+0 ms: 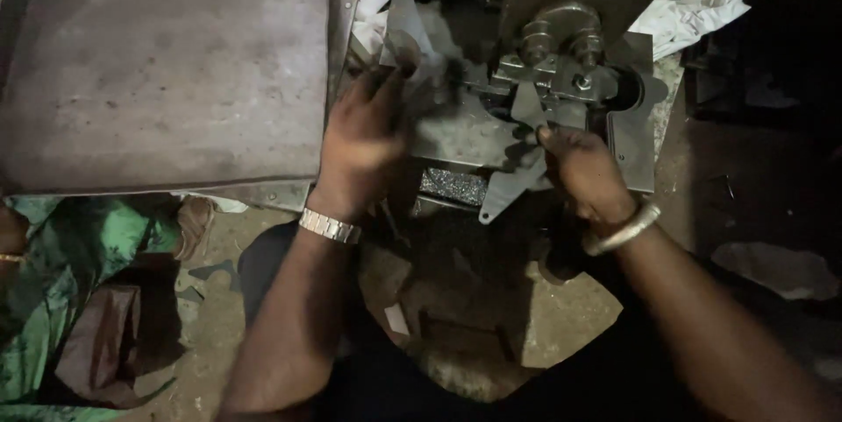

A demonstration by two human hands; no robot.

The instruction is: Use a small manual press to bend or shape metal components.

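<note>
Pinching a flat grey metal piece (517, 183) between thumb and fingers, the right hand (583, 172) holds it against the front of the small metal press (561, 71). Left of the press lies a large grey metal sheet (167, 71), its edge beside the left hand (364, 137). That hand is blurred, its fingers curled around thin metal blanks (412, 45) at the press's left side. White cloth (693, 5) sits behind the press. A metal watch (329, 226) circles the left wrist, a silver bangle (624, 231) the right.
</note>
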